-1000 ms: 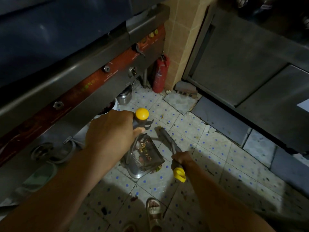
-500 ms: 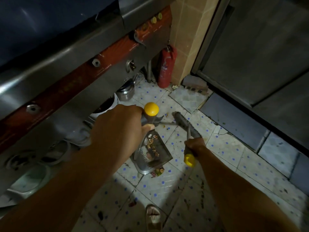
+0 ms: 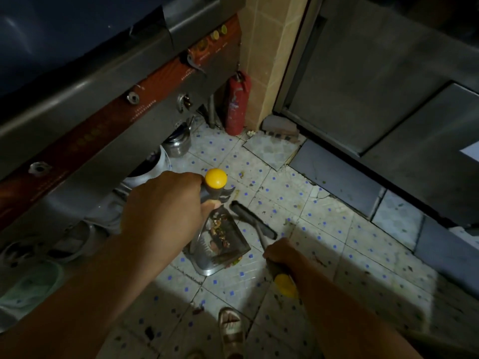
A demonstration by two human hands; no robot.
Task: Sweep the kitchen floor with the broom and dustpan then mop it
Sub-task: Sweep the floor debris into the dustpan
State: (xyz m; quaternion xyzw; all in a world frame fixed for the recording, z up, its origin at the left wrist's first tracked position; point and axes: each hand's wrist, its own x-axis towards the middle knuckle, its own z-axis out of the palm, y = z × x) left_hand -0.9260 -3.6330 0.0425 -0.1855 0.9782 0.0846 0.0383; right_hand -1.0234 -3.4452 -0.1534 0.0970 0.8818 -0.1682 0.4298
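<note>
Dim, soft view; one bright pool lights the floor tiles, edges dark and bowed.

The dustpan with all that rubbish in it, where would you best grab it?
By its upright handle just under the yellow knob, coming from above, as the left hand does. The dustpan tray sits low on the floor, holding scraps.

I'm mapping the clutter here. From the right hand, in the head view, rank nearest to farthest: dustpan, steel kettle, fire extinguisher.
From the right hand:
1. Dustpan, just to its left on the floor.
2. Steel kettle, farther up and left, under the stove.
3. Fire extinguisher, at the back, against the tiled pillar.
</note>
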